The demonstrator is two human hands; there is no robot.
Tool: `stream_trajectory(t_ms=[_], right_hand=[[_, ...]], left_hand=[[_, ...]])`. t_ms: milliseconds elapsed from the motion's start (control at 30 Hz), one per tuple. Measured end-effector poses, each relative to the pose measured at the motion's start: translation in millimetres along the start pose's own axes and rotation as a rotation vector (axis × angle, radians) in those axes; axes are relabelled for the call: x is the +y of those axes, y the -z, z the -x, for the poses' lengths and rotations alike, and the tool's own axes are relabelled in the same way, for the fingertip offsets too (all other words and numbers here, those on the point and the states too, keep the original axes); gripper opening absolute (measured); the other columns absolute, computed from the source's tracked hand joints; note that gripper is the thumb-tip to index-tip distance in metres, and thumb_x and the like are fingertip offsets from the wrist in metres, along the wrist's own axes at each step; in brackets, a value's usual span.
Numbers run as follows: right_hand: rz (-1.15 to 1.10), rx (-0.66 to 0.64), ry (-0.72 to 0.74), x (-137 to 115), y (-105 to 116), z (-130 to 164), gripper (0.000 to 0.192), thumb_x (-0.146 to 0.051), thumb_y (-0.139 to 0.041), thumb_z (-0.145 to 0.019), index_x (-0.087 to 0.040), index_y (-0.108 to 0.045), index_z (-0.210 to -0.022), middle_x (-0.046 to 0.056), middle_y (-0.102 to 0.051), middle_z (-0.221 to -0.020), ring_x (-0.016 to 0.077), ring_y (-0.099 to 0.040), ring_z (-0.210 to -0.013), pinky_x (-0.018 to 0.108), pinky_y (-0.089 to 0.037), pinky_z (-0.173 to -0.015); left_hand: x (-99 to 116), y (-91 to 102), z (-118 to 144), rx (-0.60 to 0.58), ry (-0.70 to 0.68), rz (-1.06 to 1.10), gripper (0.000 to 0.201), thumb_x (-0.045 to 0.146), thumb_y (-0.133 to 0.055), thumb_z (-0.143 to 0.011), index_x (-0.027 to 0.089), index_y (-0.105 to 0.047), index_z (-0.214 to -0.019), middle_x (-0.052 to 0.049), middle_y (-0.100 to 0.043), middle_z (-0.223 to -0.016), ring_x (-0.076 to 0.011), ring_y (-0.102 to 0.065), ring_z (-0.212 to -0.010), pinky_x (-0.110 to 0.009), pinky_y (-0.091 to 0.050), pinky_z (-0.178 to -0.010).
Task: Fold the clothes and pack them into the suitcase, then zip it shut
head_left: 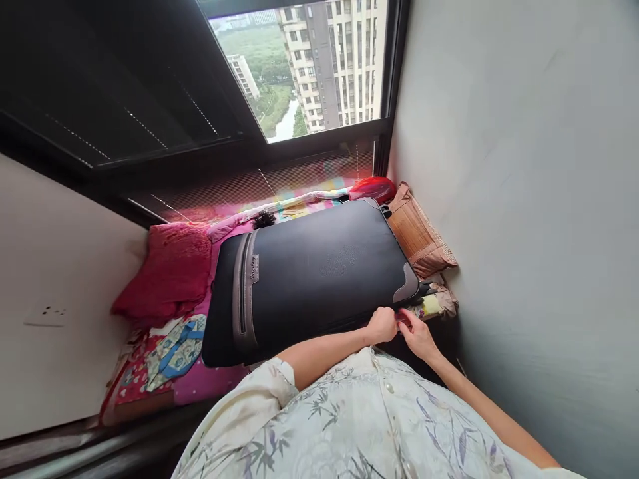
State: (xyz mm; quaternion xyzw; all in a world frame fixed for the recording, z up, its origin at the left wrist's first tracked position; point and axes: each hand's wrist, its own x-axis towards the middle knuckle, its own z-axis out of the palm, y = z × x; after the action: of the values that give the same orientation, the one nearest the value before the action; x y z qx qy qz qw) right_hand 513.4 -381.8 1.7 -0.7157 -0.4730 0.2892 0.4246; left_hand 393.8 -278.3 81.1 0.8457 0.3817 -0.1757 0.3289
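A large black suitcase [319,266] lies flat, with a brown zipped strip [245,286] across its left end and brown corner patches. My left hand [383,324] is closed in a fist at the near side of the suitcase, close to its right corner; whatever is inside it is hidden. Just to the right, my right hand [418,338] has thumb and fingertips pinched together, almost touching the left. A small reddish bit [401,317] shows between the two hands, too small to name.
A crimson pillow [170,273] and folded cloths [177,356] lie left of the suitcase. On the right, against the wall, stand a brown bag [417,229] and a yellowish packet [430,305]. Behind is a red shiny item [373,189] below the window [309,73].
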Motion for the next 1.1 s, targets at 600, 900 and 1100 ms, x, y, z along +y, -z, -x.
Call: stream_trajectory(t_ms=[600,900,1100], right_hand=[[-0.548,0.147,-0.308,7.2,-24.0,-19.4,0.042,-0.043,-0.068,-0.069,-0.022,-0.054,-0.103,0.007,-0.074,-0.084,0.0255,-0.071,-0.073,0.037,-0.058,-0.063],[0.418,0.092,0.180,12.8,5.5,-28.5,0.032,-0.029,-0.041,-0.100,-0.021,-0.063,-0.079,0.011,-0.071,-0.082,0.0226,-0.068,-0.076,0.032,-0.046,-0.070],[0.978,0.012,0.355,25.9,48.6,-42.9,0.032,-0.011,-0.042,-0.099,-0.020,-0.068,-0.084,0.008,-0.069,-0.078,0.0196,-0.063,-0.072,0.031,-0.035,-0.067]], left_hand=[[19.5,46.7,0.8,-0.070,-0.335,-0.071,0.030,0.022,-0.052,-0.097,0.012,-0.079,-0.104,-0.017,-0.078,-0.100,-0.0277,-0.075,-0.095,-0.036,-0.056,-0.088],[-73.0,98.4,16.7,0.684,-0.354,0.001,0.029,0.025,-0.050,-0.103,0.018,-0.073,-0.119,-0.013,-0.072,-0.123,-0.0234,-0.063,-0.116,-0.038,-0.049,-0.106],[-183.9,115.2,46.6,0.838,0.066,-0.248,0.047,0.037,-0.048,-0.104,0.020,-0.059,-0.146,-0.016,-0.051,-0.157,-0.0324,-0.044,-0.146,-0.054,-0.032,-0.121]])
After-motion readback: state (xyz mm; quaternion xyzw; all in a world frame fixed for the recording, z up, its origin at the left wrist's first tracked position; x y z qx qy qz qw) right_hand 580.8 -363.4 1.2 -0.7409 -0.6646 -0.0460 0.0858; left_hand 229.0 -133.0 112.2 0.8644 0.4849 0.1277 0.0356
